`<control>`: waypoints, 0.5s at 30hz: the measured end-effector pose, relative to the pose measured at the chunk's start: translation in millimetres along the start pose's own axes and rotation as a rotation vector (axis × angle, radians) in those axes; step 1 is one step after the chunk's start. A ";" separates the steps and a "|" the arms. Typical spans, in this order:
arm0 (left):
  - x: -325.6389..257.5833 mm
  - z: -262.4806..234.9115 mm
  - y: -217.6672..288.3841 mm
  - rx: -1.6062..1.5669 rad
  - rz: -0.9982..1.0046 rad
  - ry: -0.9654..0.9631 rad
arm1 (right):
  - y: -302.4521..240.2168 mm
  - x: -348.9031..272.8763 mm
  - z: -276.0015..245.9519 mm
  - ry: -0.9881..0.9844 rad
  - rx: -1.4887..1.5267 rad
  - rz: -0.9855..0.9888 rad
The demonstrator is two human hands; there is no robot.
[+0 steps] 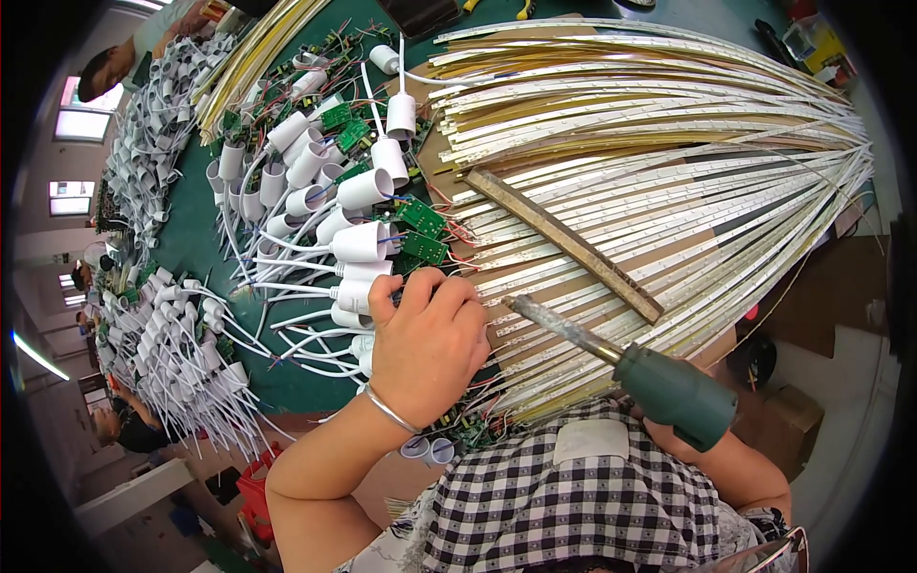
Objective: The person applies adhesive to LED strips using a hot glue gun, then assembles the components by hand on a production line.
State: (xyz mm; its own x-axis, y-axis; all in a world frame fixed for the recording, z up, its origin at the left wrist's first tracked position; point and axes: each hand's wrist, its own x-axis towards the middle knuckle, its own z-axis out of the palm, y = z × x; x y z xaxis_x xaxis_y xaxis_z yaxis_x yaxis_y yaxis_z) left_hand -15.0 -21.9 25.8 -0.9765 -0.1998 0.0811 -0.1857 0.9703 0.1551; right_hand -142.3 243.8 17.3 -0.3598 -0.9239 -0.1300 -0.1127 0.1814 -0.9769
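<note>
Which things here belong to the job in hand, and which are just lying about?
Likely in the job:
- soldering iron, in the right hand
- white strips
- green circuit boards
- white sockets, by the left hand
- bar across the strips, perhaps a weight

Probably just lying about:
- brown box
- yellow-handled tool

1. We see white lamp sockets point(361, 243) and white cables point(288, 289)
2. We see green circuit boards point(423, 218) and red wires point(462, 230)
3. We find white strips point(650, 196) with small dark flecks, others looking yellowish
4. We note a soldering iron point(659, 384), green-handled with a mottled grey shaft
5. We have a brown bar point(564, 244), silver bangle point(390, 409) and green table point(197, 224)
6. We see black-and-white checked cloth point(535, 492) with 1 off-white patch point(591, 440)
</note>
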 end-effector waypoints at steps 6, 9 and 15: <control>-5.6 -4.4 0.1 0.008 -0.011 -0.016 | 0.5 -1.4 -4.4 0.000 -0.360 -0.092; -7.0 -4.7 -1.0 0.004 -0.018 -0.075 | 19.1 -15.0 1.0 -0.044 -0.299 0.033; -11.9 6.0 -0.9 0.025 0.021 0.010 | 8.5 -16.6 -0.3 0.123 0.091 0.154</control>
State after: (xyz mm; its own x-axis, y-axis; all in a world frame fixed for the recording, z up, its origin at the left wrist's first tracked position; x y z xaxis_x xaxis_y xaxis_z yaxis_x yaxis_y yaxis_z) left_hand -3.9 -19.6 18.9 -0.9791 -0.1804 0.0943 -0.1677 0.9774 0.1284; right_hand -137.5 260.7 11.2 -0.4769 -0.8387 -0.2629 0.0346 0.2810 -0.9591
